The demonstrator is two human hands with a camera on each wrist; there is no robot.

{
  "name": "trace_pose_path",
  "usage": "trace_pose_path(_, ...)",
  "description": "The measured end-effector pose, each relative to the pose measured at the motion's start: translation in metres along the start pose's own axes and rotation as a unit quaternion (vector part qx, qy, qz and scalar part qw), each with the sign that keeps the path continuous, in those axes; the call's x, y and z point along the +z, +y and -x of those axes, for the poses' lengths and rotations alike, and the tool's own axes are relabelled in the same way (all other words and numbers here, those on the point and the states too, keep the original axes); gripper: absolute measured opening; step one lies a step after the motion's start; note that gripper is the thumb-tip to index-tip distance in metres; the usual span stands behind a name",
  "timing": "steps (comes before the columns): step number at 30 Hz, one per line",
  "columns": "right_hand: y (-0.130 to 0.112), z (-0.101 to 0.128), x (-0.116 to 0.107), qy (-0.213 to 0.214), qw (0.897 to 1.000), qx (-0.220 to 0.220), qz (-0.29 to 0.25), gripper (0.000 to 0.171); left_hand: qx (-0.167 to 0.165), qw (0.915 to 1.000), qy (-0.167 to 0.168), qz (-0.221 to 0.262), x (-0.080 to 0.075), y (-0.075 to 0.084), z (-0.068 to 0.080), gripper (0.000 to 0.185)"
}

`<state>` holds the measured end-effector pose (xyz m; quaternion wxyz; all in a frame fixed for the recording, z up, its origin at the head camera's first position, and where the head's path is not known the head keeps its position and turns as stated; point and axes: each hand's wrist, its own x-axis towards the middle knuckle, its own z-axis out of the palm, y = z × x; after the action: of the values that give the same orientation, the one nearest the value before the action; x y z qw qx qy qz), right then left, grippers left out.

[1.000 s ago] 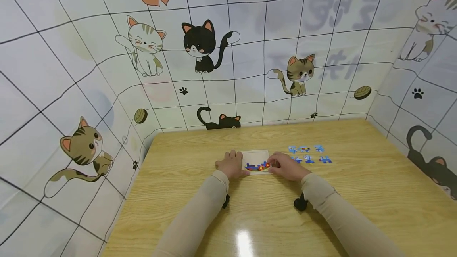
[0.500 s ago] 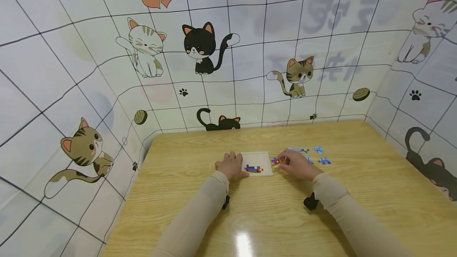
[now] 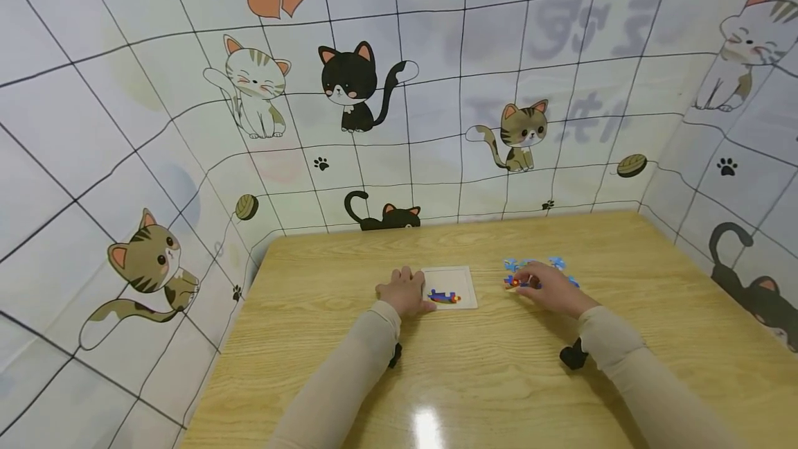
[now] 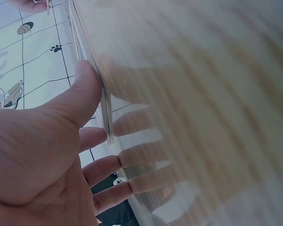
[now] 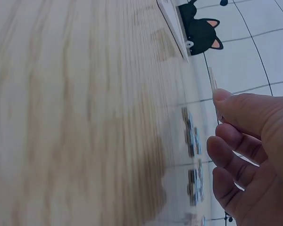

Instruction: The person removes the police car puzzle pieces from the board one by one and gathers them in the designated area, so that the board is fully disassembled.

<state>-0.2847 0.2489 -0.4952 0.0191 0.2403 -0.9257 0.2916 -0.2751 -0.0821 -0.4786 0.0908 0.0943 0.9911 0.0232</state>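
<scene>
A pale square puzzle tray (image 3: 455, 276) lies on the table, with joined blue, red and yellow pieces (image 3: 444, 296) along its near side. My left hand (image 3: 402, 292) rests over the tray's left side, fingers spread. In the left wrist view its thumb (image 4: 87, 89) lies along the tray's edge and the fingertips touch the tabletop. My right hand (image 3: 551, 287) pinches a red and blue jigsaw puzzle piece (image 3: 512, 283) between thumb and fingers. The right wrist view shows that piece (image 5: 213, 80) edge-on, raised off the table, its lower part hidden by the thumb.
Loose blue jigsaw pieces (image 3: 557, 263) lie around and behind the right hand, some covered by it. They show edge-on as small rows (image 5: 193, 183) in the right wrist view. A cat-printed wall sheet (image 3: 436, 158) borders the wooden table (image 3: 349, 255) at the back and sides.
My right hand has lifted the red and blue piece out of the tray's right side and carried it rightward, over to the loose pieces. The left hand has stayed in place.
</scene>
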Motion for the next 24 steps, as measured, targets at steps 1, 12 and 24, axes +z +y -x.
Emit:
trace_pose_path(1,0.003,0.001,-0.002,0.001,1.0,0.003,-0.001,0.024,0.0,1.0,0.0,-0.002,0.0,0.0,0.0,0.058)
trace_pose_path(12,0.03,0.026,-0.019,0.014,0.999,0.028,0.026,0.029,0.007,0.9998,-0.009,-0.014,0.007,-0.002,-0.006,0.063)
trace_pose_path(24,0.052,0.057,-0.042,0.012,0.997,0.051,0.056,0.03,0.003,0.9994,-0.019,-0.03,0.008,0.0,-0.006,0.067)
